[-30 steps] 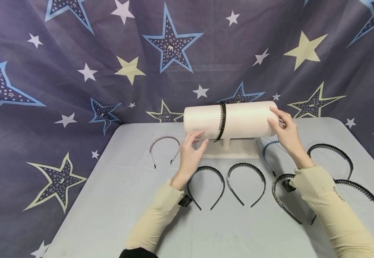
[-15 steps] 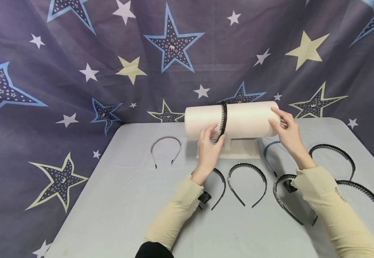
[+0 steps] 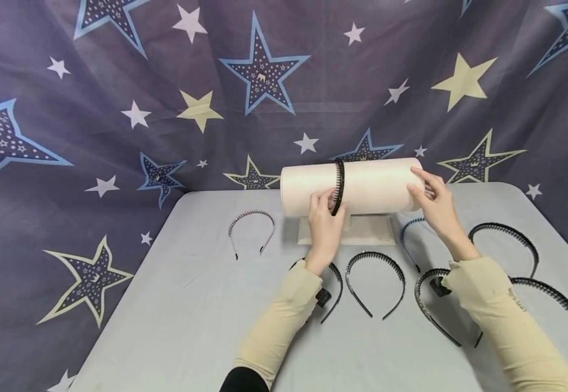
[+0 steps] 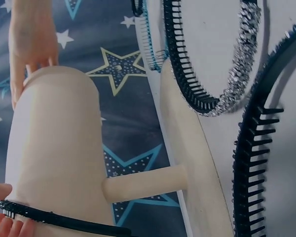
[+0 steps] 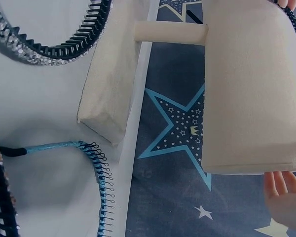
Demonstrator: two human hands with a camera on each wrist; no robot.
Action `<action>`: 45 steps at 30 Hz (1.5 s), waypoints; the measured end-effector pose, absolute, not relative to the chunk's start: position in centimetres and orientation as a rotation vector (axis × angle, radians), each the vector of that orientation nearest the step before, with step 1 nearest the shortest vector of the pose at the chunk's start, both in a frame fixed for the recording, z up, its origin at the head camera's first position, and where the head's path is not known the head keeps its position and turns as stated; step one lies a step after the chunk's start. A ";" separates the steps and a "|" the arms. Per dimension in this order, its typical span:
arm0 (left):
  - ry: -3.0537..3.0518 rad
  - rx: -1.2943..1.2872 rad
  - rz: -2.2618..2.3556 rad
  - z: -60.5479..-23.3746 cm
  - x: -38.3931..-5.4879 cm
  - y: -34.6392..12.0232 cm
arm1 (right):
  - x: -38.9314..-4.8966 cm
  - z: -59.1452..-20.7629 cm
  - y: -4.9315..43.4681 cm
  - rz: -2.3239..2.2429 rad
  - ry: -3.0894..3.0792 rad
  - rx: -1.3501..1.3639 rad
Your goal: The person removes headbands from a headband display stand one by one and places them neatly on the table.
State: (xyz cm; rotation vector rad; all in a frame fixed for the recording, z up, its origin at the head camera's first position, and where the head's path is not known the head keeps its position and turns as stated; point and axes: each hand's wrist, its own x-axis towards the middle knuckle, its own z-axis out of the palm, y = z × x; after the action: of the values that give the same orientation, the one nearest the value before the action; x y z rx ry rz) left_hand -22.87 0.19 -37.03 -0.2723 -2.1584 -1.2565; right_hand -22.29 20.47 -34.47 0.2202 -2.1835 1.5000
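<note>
A cream, padded cylinder [image 3: 379,185] lies horizontally on a post above the flat base [image 3: 369,231] of a display stand. Around it, left of its middle, sits a black toothed headband [image 3: 339,185]. My left hand [image 3: 325,231] pinches this headband at its lower front, thumb on one side and fingers on the other, which the left wrist view also shows on the black band [image 4: 69,222]. At the cylinder's right end my right hand [image 3: 438,209] holds on, thumb on the front and fingers at the end; the right wrist view shows its fingers [image 5: 281,182] there.
On the grey table lie a pinkish headband [image 3: 251,212] to the left, a black one [image 3: 374,255] in front of the stand, and a blue one [image 3: 406,231] beside its base. More dark headbands [image 3: 509,228] lie around my right forearm. A star-patterned cloth [image 3: 259,71] hangs behind.
My left hand has moved right along the cylinder, from its left end to the black headband, and now pinches it. My right hand has stayed at the right end.
</note>
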 end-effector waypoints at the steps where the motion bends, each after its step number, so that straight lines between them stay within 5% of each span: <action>1: -2.155 -0.269 -1.235 -37.1 -22.9 0.3 | -22.3 -34.5 20.5 1.501 -2.184 0.218; 45: -1.913 -0.186 -1.319 -38.2 -23.7 -2.9 | -23.7 -36.2 21.3 1.490 -2.183 0.193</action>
State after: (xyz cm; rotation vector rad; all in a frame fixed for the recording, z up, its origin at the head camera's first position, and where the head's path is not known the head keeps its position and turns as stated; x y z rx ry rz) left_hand -23.72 -2.86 -38.19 -0.1860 -1.9134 -1.3187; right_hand -23.71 21.31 -36.23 0.1931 -2.1831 1.4905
